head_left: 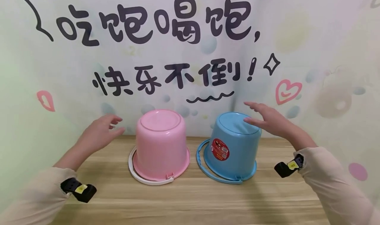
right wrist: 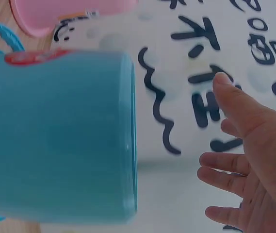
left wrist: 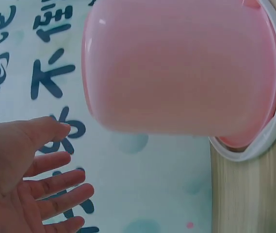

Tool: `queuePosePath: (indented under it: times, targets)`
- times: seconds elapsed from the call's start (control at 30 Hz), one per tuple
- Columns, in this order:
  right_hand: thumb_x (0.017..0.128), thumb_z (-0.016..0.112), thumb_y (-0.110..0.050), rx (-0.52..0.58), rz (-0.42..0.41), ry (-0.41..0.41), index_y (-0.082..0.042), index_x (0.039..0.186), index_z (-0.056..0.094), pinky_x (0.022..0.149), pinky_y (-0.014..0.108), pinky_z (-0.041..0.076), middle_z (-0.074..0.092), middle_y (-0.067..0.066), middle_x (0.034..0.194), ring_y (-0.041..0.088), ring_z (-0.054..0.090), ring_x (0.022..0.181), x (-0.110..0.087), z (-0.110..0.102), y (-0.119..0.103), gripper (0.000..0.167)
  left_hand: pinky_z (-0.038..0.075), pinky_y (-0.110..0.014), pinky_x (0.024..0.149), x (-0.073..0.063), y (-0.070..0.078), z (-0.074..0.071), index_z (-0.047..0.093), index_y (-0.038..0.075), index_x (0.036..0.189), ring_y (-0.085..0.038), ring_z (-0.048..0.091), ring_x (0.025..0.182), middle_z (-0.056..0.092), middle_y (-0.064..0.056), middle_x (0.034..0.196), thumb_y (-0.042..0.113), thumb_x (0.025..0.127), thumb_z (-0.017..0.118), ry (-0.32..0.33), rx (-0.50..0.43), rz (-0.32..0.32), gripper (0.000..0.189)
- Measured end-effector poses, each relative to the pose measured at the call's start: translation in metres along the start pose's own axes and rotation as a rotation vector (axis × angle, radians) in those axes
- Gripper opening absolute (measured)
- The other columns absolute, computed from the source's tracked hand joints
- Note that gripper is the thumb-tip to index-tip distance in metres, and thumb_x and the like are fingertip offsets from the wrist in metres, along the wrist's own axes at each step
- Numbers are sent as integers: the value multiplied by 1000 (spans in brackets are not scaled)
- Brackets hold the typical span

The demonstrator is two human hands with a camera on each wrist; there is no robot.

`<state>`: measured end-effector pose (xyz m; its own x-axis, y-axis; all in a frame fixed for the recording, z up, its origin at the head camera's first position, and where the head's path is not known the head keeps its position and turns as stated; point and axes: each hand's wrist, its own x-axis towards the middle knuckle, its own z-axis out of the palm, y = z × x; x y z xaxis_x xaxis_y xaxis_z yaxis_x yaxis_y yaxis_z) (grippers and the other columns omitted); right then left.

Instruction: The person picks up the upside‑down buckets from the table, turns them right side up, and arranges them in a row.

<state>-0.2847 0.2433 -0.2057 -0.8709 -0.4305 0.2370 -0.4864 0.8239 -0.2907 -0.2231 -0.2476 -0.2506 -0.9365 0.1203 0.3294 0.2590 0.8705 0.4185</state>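
Observation:
Two buckets stand upside down on the wooden table, a pink bucket [head_left: 161,149] with a white handle [head_left: 151,182] and, to its right, a blue bucket [head_left: 237,152] with a blue handle [head_left: 205,167] and a red sticker [head_left: 220,149]. My left hand [head_left: 99,132] is raised to the left of the pink bucket, fingers spread and holding nothing; the left wrist view shows a gap between hand and bucket. Near the upper right of the blue bucket, my right hand [head_left: 268,119] is held up with its fingers extended, apart from the bucket in the right wrist view.
Behind the buckets hangs a white printed cloth [head_left: 178,53] with large black characters and pink hearts. The wood-grain table [head_left: 166,205] reaches back to it. A black wrist camera [head_left: 80,190] is strapped over each beige sleeve.

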Motion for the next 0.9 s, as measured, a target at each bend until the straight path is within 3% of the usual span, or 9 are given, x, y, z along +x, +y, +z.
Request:
queuePosePath:
  times: [0.13,0.27,0.53,0.9]
  targets:
    - [89,56,-39,11,-30,-42,-7,140,35,91,62,35,35,21,140,43,32,124,8,12,-16,63,44,-53,82,0,12,7,52,-5,117,-42,53,102,55,-26,113,28,90,56,-46,-22,26,43]
    - [89,59,-33,15,-100,-52,-6,136,42,93,58,35,41,20,135,39,36,122,19,27,-29,56,46,-51,80,-3,14,17,55,-6,112,-41,56,98,57,-26,108,23,88,59,-64,-60,52,38]
    - [89,59,-36,5,-192,-68,-9,133,47,97,51,35,47,13,133,32,40,122,34,57,-48,53,47,-48,79,-12,6,43,59,-6,106,-37,58,93,61,-20,103,17,86,61,-91,-95,100,30]
    - [89,58,-37,22,-188,-150,-12,132,49,98,48,35,47,10,133,29,39,124,45,82,-70,52,50,-42,74,-19,-5,73,60,-7,101,-30,59,85,63,-14,92,12,84,63,-164,-168,169,26]
